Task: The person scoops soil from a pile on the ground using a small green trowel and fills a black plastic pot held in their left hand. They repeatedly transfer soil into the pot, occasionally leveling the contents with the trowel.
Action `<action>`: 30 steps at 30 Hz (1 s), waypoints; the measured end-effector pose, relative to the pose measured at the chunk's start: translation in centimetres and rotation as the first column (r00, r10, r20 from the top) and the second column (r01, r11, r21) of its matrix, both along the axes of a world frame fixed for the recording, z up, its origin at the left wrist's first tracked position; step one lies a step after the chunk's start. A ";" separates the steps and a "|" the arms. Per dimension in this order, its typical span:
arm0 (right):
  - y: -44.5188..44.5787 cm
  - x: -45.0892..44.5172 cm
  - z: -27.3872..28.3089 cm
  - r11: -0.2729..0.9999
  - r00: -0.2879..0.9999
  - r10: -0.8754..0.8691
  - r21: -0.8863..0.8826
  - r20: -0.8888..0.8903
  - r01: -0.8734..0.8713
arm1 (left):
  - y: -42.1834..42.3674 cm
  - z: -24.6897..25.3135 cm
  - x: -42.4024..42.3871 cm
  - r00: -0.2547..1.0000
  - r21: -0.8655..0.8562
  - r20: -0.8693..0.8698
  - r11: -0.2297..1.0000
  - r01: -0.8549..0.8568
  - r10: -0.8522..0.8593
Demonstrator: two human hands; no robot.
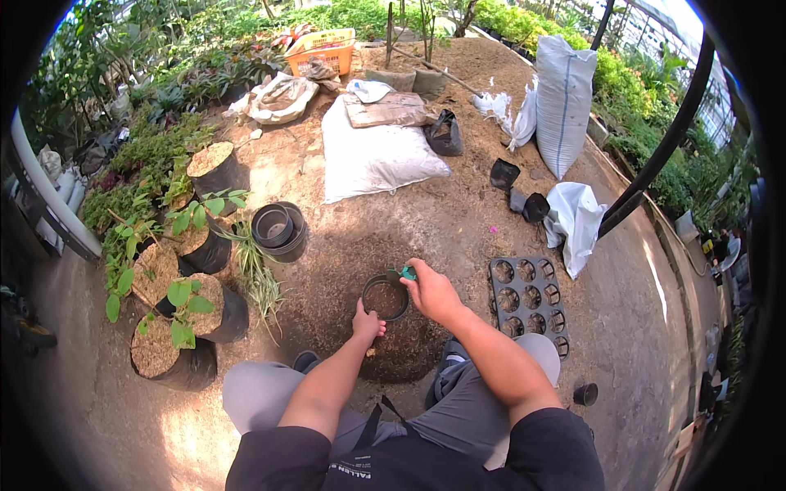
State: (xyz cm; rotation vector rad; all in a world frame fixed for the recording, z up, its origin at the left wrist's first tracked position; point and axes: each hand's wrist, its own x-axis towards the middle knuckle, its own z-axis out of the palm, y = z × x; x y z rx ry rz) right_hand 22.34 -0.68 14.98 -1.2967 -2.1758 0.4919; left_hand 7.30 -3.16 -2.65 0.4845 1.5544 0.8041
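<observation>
My left hand (368,323) grips the near left side of a round black plastic plant pot (405,307). Brown soil or potting mix (385,298) lies inside the pot. In my right hand (435,293) is the green handle of a small hand trowel (405,274), held at the pot's far right rim. Its blade is dark and partly hard to make out there. Between my feet, a mound of dark loose soil (399,362) spreads over the ground beneath the pot.
Black pots (279,230) stand nested ahead on the left, beside uprooted spider plants (261,258). Grow bags (178,365) hold leafy cuttings at left. A black plastic pot tray (531,297) and a small pot (585,394) are at right. A white sack (381,159) lies ahead.
</observation>
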 end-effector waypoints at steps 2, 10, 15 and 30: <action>0.1 0.0 0.1 1.000 1.000 -0.003 -0.003 -0.009 0.003 | -0.1 -0.5 -0.2 1.000 0.022 0.003 1.000 -0.001 0.001; -0.1 0.2 0.1 0.999 1.000 -0.024 -0.023 0.005 0.024 | 0.0 -0.6 0.0 1.000 0.026 -0.004 1.000 0.007 -0.007; -0.1 0.2 -0.5 1.000 0.999 0.005 -0.015 0.033 -0.005 | -0.1 -0.5 0.0 1.000 0.022 -0.014 1.000 0.017 -0.017; -0.1 -1.0 -3.2 0.986 0.980 -0.014 -0.162 0.199 0.047 | 0.3 0.0 0.4 0.970 0.020 -0.225 0.994 0.104 -0.097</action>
